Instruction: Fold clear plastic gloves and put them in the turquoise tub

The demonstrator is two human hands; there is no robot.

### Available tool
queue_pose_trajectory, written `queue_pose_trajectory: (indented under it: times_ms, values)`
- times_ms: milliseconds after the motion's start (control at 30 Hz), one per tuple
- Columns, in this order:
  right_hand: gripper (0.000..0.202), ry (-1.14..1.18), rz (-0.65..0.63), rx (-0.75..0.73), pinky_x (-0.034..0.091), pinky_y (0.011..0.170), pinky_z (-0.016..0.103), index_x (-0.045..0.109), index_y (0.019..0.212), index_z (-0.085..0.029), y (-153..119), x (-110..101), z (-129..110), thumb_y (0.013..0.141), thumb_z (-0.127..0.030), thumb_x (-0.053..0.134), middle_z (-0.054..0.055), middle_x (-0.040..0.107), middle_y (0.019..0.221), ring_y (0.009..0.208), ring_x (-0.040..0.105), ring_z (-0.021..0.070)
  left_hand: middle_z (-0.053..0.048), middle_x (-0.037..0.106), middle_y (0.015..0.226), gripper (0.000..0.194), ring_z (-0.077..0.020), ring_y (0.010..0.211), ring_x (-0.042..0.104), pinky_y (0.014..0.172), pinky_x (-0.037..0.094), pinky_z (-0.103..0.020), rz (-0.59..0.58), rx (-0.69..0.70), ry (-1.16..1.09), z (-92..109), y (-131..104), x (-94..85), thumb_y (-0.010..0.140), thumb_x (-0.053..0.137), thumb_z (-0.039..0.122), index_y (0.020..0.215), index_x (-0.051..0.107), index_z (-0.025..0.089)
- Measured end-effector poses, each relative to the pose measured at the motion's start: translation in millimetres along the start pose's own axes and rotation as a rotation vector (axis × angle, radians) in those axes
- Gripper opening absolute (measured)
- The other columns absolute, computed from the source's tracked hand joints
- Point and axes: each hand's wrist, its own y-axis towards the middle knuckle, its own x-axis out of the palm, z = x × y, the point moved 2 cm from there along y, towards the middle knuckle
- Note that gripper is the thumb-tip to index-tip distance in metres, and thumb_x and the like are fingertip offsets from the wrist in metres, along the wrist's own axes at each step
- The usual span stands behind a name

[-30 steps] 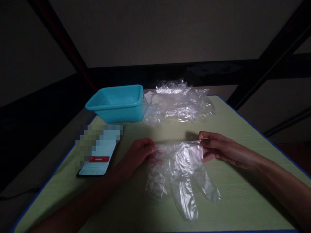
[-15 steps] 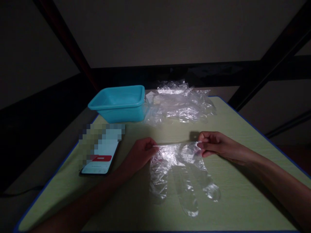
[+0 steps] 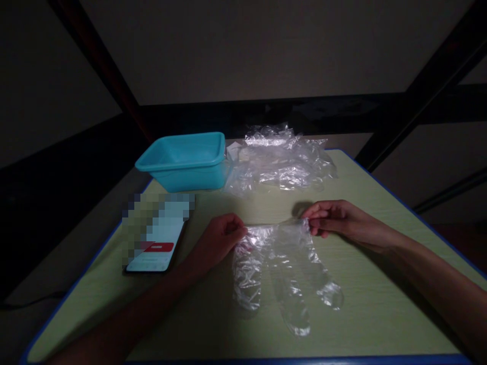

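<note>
A clear plastic disposable glove point(image 3: 281, 268) stretches between my two hands low over the table, its fingers pointing toward me. My left hand point(image 3: 224, 235) pinches the left end of its upper, folded-looking edge between thumb and fingers. At the right end of that edge, my right hand point(image 3: 335, 220) has the plastic between thumb and fingertips. The glove's fingers lie toward the near part of the table; some overlap, so I cannot make each one out.
A pile of crumpled clear plastic gloves point(image 3: 285, 162) lies at the back of the pale green table point(image 3: 380, 304). Left of it stands a turquoise plastic basin point(image 3: 186, 177). A phone point(image 3: 162, 243) with its screen lit, partly pixelated, lies near my left forearm.
My right hand has shifted slightly left and up along the glove's edge, its fingers less curled. The plastic near it has flattened. My left hand stays almost in place.
</note>
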Motion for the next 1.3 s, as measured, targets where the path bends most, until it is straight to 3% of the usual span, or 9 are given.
queue_pose_trajectory:
  times_ms: [467, 733, 1067, 1300]
  values:
    - [0.016, -0.06, 0.127, -0.044, 0.04, 0.047, 0.025, 0.069, 0.073, -0.019, 4.7, 6.1, -2.0, 0.058, -0.019, 0.074, 0.001, 0.067, 0.065, 0.051, 0.053, 0.0097, 0.004, 0.054, 0.052, 0.009, -0.0103, 0.048, 0.051, 0.048, 0.035, -0.02, -0.007, -0.013, 0.042, 2.6, -0.9, 0.1, 0.063, 0.056, 0.02, 0.057, 0.051, 0.016]
    - [0.011, -0.135, 0.161, -0.059, 0.039, 0.044, 0.024, 0.07, 0.068, -0.018, 5.6, 7.5, 0.0, 0.062, -0.026, 0.074, 0.001, 0.066, 0.061, 0.048, 0.051, 0.0089, 0.004, 0.055, 0.052, 0.01, -0.0112, 0.05, 0.054, 0.05, 0.037, -0.021, -0.024, -0.006, 0.002, 1.9, -1.6, 0.0, 0.062, 0.057, 0.022, 0.058, 0.051, 0.016]
    - [0.015, -0.048, 0.265, -0.001, 0.039, 0.042, 0.023, 0.069, 0.062, -0.019, 7.6, 8.4, 2.5, 0.054, -0.027, 0.078, 0.0, 0.064, 0.053, 0.044, 0.05, 0.008, 0.005, 0.052, 0.051, 0.011, -0.0101, 0.049, 0.048, 0.049, 0.034, -0.021, 0.01, -0.009, 0.06, 4.4, -3.2, -1.3, 0.061, 0.057, 0.025, 0.058, 0.052, 0.016]
    - [0.015, 0.004, 0.262, -0.03, 0.042, 0.043, 0.025, 0.069, 0.063, -0.019, 7.3, 6.1, 3.0, 0.054, -0.028, 0.077, 0.0, 0.064, 0.053, 0.045, 0.053, 0.0096, 0.006, 0.049, 0.048, 0.01, -0.0082, 0.045, 0.041, 0.046, 0.029, -0.019, 0.027, -0.031, 0.092, 6.4, -3.4, -0.9, 0.062, 0.056, 0.023, 0.056, 0.05, 0.016]
